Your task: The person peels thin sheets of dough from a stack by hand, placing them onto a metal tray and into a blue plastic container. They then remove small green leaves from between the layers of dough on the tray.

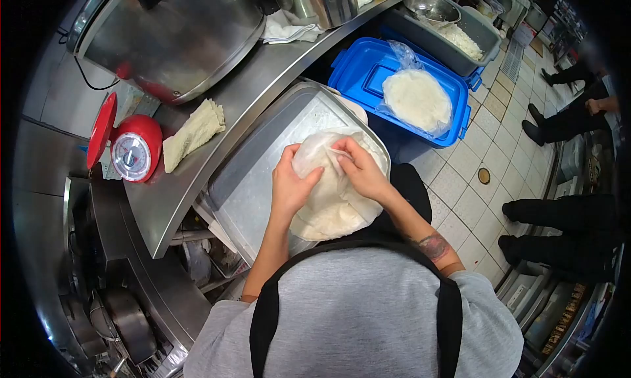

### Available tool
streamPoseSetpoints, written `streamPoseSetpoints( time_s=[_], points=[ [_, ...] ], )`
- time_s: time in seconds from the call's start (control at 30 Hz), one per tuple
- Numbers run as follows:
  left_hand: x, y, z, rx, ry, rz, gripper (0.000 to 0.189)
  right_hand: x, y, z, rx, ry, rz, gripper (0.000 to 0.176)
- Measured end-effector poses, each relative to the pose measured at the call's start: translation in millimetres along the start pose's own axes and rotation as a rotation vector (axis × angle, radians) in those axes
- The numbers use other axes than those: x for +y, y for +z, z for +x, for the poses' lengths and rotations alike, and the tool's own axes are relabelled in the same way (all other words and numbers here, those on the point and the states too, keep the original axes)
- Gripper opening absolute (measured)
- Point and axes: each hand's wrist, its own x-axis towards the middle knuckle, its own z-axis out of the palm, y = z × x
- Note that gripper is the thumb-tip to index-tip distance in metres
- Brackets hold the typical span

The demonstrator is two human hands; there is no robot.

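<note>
Both my hands are at the mouth of a clear plastic bag (pixel 335 207) with a pale, off-white mass in its lower part. My left hand (pixel 294 179) is closed on the film at the bag's left side, with the thumb toward the middle. My right hand (pixel 360 170) pinches the gathered film near the top. The bag is over the near right part of a large metal tray (pixel 253 200), close in front of my body.
A second filled bag (pixel 417 102) lies flat on a blue lidded bin (pixel 358 63). Behind it, a grey tub (pixel 490 46) holds white food and a metal bowl (pixel 432 10). On the steel counter (pixel 154 210) are a red scale (pixel 137 148), a folded cloth (pixel 194 135) and a big pot (pixel 177 36). People stand at right.
</note>
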Motion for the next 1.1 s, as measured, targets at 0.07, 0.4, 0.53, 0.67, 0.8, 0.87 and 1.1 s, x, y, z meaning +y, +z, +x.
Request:
streamPoseSetpoints(
  time_s=[0.07, 0.4, 0.53, 0.67, 0.8, 0.87, 1.1],
  points=[
    [-4.3, 2.7, 4.2, 0.025, 0.063, 0.006, 0.040, -5.0, 9.7, 2.8, 0.037, -0.048, -0.025, 0.038],
    [-1.1, 7.7, -1.1, 0.130, -0.057, -0.217, 0.015, -23.6, -8.7, 8.0, 0.507, -0.300, -0.434, 0.023],
    [-10.2, 8.3, -5.1, 0.274, -0.133, -0.455, 0.019, -33.6, -20.9, 6.5, 0.638, -0.177, -0.363, 0.020],
    [-20.6, -17.7, -14.6, -0.022, -0.221, -0.318, 0.028, -35.4, -32.4, 5.8, 0.378, -0.143, -0.226, 0.020],
    [1.7, -45.7, -18.1, -0.570, -0.128, -0.433, 0.036, -33.8, -15.7, 0.0, 0.103, -0.128, -0.093, 0.021],
    [11.4, -40.6, -12.9, -0.414, -0.033, -0.324, 0.030, -46.6, 0.6, -2.7, 0.030, -0.123, 0.032, 0.022],
    [42.5, -20.9, 0.8, -0.076, -0.019, -0.271, 0.013, -73.7, 2.0, -12.3, 0.169, -0.198, -0.386, 0.020]
  ],
)
